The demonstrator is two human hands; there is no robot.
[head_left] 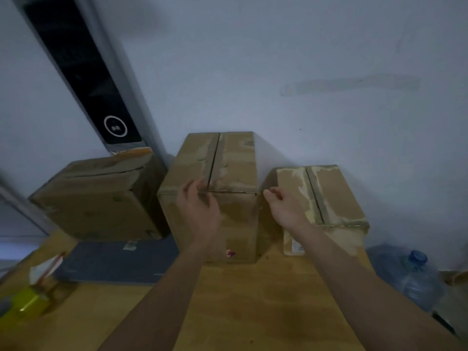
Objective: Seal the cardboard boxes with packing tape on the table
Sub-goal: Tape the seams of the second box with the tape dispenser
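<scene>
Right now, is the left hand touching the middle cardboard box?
Touching. The head view shows the left hand lying against the middle box, fingers on its top front edge at the flap seam. The right hand holds nothing.

A plain pale blue-grey painted wall [278,59] fills the upper part of the view, marked by a long faint horizontal smear [352,84] of lighter residue on its right side. A tall dark glass panel in a grey metal frame [83,77] leans diagonally across the upper left, with a white circular symbol [115,126] near its lower end. Below spreads the light brown wooden table [240,300], on which a flat dark grey mat [119,264] lies at left. Beyond its right edge stands a large translucent blue water bottle [415,279]. The light is dim and cool, and shadows are soft
</scene>
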